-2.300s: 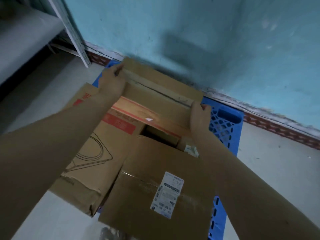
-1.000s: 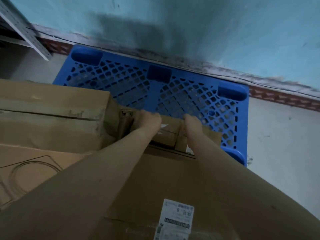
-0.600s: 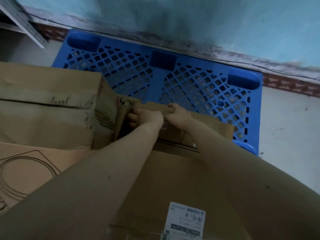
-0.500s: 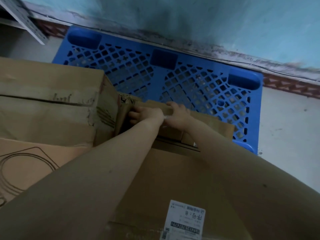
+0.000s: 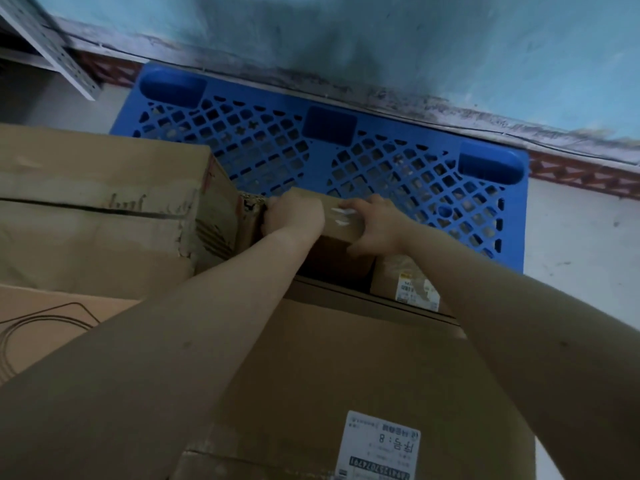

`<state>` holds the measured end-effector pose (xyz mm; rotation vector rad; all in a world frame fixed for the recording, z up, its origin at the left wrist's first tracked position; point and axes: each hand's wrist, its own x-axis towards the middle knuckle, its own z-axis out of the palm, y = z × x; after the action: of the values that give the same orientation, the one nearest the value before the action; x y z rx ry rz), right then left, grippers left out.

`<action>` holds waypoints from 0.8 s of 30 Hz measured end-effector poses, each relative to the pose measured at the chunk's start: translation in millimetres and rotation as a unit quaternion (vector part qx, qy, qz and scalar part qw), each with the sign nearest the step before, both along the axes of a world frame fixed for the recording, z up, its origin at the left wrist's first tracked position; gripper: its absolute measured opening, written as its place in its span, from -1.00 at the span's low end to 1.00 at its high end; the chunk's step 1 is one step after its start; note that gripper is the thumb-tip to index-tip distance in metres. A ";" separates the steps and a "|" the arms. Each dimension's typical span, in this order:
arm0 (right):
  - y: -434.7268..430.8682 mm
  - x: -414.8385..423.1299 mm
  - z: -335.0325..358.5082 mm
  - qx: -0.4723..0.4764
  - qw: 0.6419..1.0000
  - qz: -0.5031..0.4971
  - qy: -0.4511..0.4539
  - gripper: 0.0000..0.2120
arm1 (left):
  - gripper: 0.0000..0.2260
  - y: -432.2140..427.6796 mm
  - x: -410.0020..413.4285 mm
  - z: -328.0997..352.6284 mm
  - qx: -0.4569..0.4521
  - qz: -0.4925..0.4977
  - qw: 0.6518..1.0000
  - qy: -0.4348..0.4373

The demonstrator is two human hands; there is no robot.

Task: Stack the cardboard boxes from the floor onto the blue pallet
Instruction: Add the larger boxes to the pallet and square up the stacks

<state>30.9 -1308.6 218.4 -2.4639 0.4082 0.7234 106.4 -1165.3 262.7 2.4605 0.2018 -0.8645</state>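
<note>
Left hand [image 5: 294, 220] and right hand [image 5: 375, 226] curl tight round the small cardboard box [image 5: 341, 216], now lifted by the blue pallet's [image 5: 381, 161] front edge, ready to stack.

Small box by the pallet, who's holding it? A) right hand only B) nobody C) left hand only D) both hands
D: the left hand and right hand each grip one end of the small box.
</note>
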 end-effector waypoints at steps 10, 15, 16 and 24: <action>-4.6 9.1 -9.8 0.107 0.991 -0.064 0.048 -0.35 | -0.79 9.9 -4.2 -11.5 -0.027 -0.204 0.977 -0.061; -4.1 4.3 -27.4 0.034 0.998 -0.029 0.046 -0.53 | -0.58 9.1 -0.5 -16.7 0.009 -0.243 0.968 -0.054; -3.7 3.2 -31.0 0.013 0.998 -0.021 0.052 -0.54 | -0.56 8.9 -2.2 -18.3 0.015 -0.242 0.969 -0.040; 8.3 -12.6 -35.8 0.013 0.997 -0.082 -0.004 -0.52 | -0.48 11.0 -23.6 -19.8 0.030 -0.232 0.972 0.023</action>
<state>18.2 -1300.3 182.6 -2.3748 0.5865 0.6450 82.8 -1154.3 243.0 2.5885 -0.3525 -1.1173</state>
